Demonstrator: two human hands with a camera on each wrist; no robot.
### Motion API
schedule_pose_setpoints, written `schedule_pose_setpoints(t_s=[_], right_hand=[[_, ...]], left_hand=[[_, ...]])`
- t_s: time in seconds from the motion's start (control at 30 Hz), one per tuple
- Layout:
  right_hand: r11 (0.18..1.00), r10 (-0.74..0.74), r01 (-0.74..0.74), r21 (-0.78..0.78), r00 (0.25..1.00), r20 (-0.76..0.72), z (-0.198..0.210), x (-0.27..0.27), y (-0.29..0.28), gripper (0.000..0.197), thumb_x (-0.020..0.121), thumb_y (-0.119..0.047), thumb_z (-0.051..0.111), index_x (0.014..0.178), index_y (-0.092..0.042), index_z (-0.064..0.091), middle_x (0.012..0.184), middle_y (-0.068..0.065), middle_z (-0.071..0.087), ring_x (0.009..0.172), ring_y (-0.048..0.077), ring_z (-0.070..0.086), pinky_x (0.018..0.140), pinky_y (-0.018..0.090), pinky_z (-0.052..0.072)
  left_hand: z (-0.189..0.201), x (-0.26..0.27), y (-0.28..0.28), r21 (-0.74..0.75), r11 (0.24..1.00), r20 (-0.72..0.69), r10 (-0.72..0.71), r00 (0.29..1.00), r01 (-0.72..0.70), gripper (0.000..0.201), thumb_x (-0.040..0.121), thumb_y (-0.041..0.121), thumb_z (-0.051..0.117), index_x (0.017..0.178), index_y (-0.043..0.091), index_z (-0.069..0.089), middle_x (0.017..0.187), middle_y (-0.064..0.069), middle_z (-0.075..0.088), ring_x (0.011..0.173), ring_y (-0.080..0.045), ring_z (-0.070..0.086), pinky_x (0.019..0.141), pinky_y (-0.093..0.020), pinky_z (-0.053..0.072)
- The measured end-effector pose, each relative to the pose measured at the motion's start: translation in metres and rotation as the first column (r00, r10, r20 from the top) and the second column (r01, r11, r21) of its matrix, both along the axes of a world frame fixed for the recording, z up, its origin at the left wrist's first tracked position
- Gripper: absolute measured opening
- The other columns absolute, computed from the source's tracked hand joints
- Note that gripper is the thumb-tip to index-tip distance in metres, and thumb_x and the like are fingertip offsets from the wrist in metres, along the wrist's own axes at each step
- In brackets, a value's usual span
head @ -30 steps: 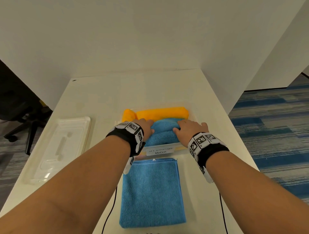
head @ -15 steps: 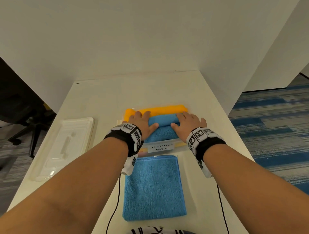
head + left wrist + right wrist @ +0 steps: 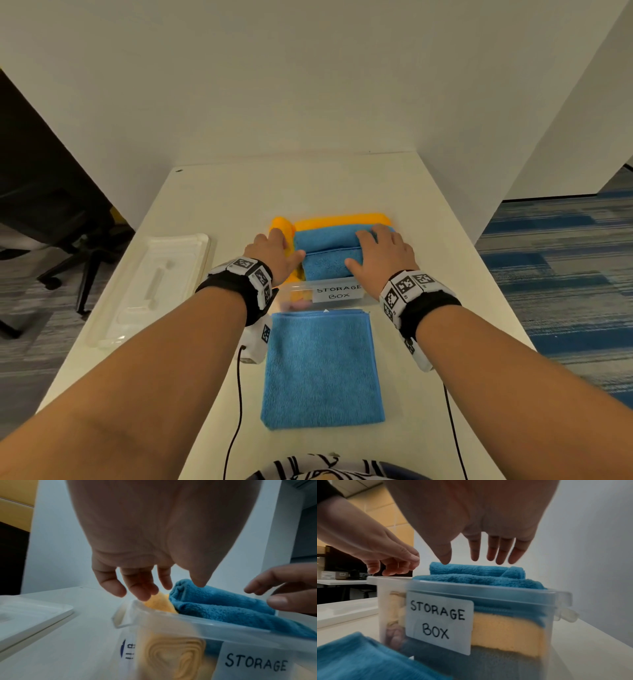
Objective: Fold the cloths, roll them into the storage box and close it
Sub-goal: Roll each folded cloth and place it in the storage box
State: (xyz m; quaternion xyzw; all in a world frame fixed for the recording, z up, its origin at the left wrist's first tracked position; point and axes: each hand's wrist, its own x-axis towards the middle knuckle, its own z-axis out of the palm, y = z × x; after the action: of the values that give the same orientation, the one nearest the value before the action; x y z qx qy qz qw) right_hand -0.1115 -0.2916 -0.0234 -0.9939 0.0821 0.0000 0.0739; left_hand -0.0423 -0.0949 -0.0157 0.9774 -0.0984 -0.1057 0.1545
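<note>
A clear storage box [image 3: 298, 291] with a "STORAGE BOX" label [image 3: 337, 293] stands mid-table, its top uncovered. Rolled orange cloths [image 3: 339, 219] fill its far side and left end. On top lies a rolled blue cloth [image 3: 329, 251], rising above the rim [image 3: 488, 588]. My left hand [image 3: 274, 251] hovers over the roll's left end with fingers loosely spread [image 3: 142, 592] and its thumb at the roll. My right hand [image 3: 380, 255] lies over the right end, fingers straight [image 3: 496, 557], thumb tip on the blue roll [image 3: 471, 569]. Neither hand holds anything. A folded blue cloth [image 3: 322, 366] lies flat in front of the box.
The box's clear lid [image 3: 150, 287] lies upside up on the table [image 3: 308, 185] to the left of the box. White partition walls stand behind and to the right. An office chair [image 3: 68, 240] is off the table's left edge. Wrist cables [image 3: 236, 411] trail toward me.
A second ago both hands pressed the blue roll down into the box. They now sit further apart at its ends with fingers relaxed, and the roll lies settled on top.
</note>
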Motion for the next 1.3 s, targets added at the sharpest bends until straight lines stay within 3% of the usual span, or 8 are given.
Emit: schedule_pose_setpoints(t_s=[0.13,0.23,0.47,0.63,0.73,1.03,1.17,1.3], right_hand=[[0.977,0.137,-0.149,0.152,0.987,0.086,0.001,-0.012,0.011,0.029,0.093,-0.039,0.05,0.116,-0.02,0.051,0.112,0.0,0.046,0.1,0.02,0.05,0.083,0.034,0.045],[0.931,0.274,-0.243,0.271,0.959,-0.079,-0.001,-0.02,0.02,0.016,0.095,-0.035,0.048,0.093,-0.021,0.055,0.089,-0.004,0.057,0.083,0.018,0.056,0.071,0.03,0.045],[0.957,0.29,-0.263,0.123,0.829,-0.479,-0.022,-0.041,0.036,0.038,0.096,-0.041,0.048,0.111,-0.01,0.065,0.109,0.005,0.067,0.102,0.023,0.061,0.087,0.033,0.049],[0.968,0.244,-0.23,0.1,0.771,-0.588,-0.037,-0.056,0.034,0.038,0.093,-0.041,0.054,0.112,-0.009,0.064,0.112,0.009,0.066,0.099,0.022,0.061,0.087,0.034,0.049],[0.97,0.236,-0.219,0.103,0.769,-0.595,-0.04,-0.06,0.035,0.035,0.093,-0.04,0.055,0.113,-0.012,0.063,0.112,0.006,0.066,0.104,0.023,0.061,0.089,0.034,0.05],[0.974,0.225,-0.185,0.128,0.79,-0.57,-0.048,-0.062,0.031,0.031,0.092,-0.038,0.056,0.111,-0.014,0.063,0.11,0.005,0.065,0.102,0.022,0.061,0.087,0.033,0.05],[0.97,0.236,-0.175,0.168,0.843,-0.484,-0.053,-0.059,0.029,0.036,0.087,-0.037,0.061,0.118,-0.018,0.058,0.116,0.004,0.059,0.104,0.023,0.058,0.09,0.033,0.048],[0.966,0.234,-0.165,0.196,0.881,-0.411,-0.053,-0.053,0.033,0.039,0.082,-0.04,0.065,0.117,-0.023,0.058,0.115,0.001,0.054,0.104,0.022,0.056,0.092,0.036,0.048]], left_hand=[[0.0,-0.008,0.018,0.026,1.0,-0.115,-0.012,0.993,0.015,0.035,0.094,0.05,0.048,0.096,0.015,0.048,0.086,-0.002,0.057,0.086,-0.023,0.055,0.071,-0.03,0.038],[-0.001,-0.017,0.028,-0.121,0.992,-0.127,0.01,0.992,-0.025,0.029,0.09,0.045,0.055,0.086,0.016,0.054,0.073,0.001,0.06,0.078,-0.019,0.061,0.066,-0.028,0.042],[-0.022,-0.045,0.051,-0.255,0.967,-0.284,-0.056,0.957,-0.019,0.023,0.086,0.032,0.062,0.07,0.016,0.059,0.071,-0.004,0.071,0.065,-0.013,0.063,0.077,-0.033,0.051],[-0.041,-0.055,0.056,0.103,0.994,-0.499,0.021,0.866,0.036,0.031,0.092,0.039,0.057,0.095,0.009,0.066,0.089,0.0,0.074,0.08,-0.012,0.07,0.075,-0.026,0.051],[-0.054,-0.06,0.056,0.186,0.98,-0.607,0.058,0.793,0.07,0.052,0.09,0.051,0.056,0.107,0.003,0.065,0.1,-0.005,0.074,0.09,-0.017,0.071,0.089,-0.031,0.052],[-0.054,-0.066,0.039,0.113,0.988,-0.593,-0.018,0.805,0.106,0.025,0.088,0.031,0.066,0.1,0.011,0.062,0.099,-0.005,0.071,0.084,-0.013,0.066,0.049,-0.014,0.043],[-0.052,-0.063,0.037,-0.052,0.998,-0.627,-0.061,0.777,0.037,0.029,0.083,0.024,0.07,0.073,0.021,0.043,0.071,0.006,0.059,0.068,-0.003,0.06,0.061,-0.021,0.046],[-0.049,-0.062,0.042,-0.153,0.988,-0.69,-0.095,0.718,-0.016,0.021,0.085,0.018,0.069,0.085,0.021,0.049,0.081,0.006,0.059,0.074,-0.005,0.057,0.067,-0.022,0.047]])
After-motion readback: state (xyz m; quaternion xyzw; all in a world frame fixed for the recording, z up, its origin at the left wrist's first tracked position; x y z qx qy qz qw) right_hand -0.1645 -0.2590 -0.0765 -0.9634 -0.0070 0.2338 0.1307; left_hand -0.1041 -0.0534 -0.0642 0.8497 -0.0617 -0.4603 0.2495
